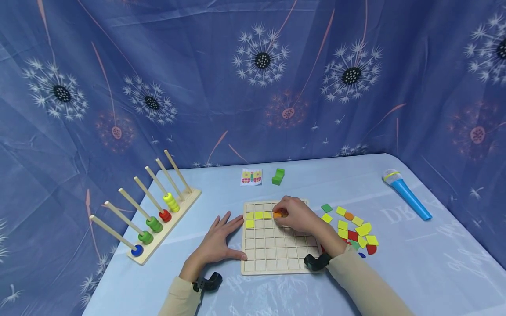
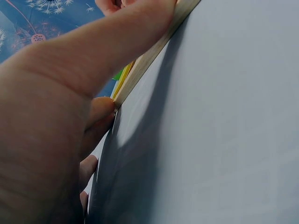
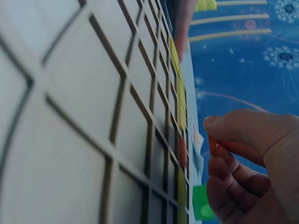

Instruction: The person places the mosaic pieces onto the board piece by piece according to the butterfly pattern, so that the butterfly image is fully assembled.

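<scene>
A pale wooden grid board lies on the table, with several yellow tiles set along its upper left cells. My right hand is over the board's upper part. Its thumb and index finger pinch a small orange tile, seen edge-on in the right wrist view. Another orange piece lies in the grid beside yellow ones. At the board's left side my left hand rests with fingers spread, thumb and index tips at the wooden edge.
Loose colored tiles are scattered right of the board, partly behind my right forearm. Behind it lie a butterfly picture card and a green block. A bead rack with upright pegs stands left; a blue toy microphone lies right.
</scene>
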A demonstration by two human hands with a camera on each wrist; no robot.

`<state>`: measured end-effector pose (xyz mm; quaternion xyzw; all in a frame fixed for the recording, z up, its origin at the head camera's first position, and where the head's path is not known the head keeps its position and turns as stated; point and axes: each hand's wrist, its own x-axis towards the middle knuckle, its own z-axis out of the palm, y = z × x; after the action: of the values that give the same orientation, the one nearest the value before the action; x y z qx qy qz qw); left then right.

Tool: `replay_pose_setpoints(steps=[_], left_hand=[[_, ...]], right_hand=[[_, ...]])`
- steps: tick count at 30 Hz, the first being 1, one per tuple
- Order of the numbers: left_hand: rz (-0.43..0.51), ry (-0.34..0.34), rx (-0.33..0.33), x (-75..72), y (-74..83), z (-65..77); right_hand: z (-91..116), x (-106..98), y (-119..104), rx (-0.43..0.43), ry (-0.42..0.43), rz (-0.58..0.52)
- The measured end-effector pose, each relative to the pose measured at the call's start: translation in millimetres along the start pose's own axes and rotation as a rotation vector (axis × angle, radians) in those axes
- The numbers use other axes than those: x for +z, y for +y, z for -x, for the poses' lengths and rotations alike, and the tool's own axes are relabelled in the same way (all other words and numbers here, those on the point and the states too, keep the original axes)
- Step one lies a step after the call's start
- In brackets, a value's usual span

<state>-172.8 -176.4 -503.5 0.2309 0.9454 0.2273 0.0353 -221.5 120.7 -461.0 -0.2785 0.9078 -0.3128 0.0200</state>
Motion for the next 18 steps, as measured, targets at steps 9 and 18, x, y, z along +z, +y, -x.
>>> replay_pose_setpoints(steps=[9, 18], left_hand=[[0.001, 0.002, 0.006, 0.0, -1.1, 0.3], [-0.009, 0.005, 0.009, 0.0, -1.7, 0.3]], right_hand=[[-10, 19, -19, -0.012, -0.037, 0.051], [-18, 31, -31, -0.023, -0.087, 0.064]])
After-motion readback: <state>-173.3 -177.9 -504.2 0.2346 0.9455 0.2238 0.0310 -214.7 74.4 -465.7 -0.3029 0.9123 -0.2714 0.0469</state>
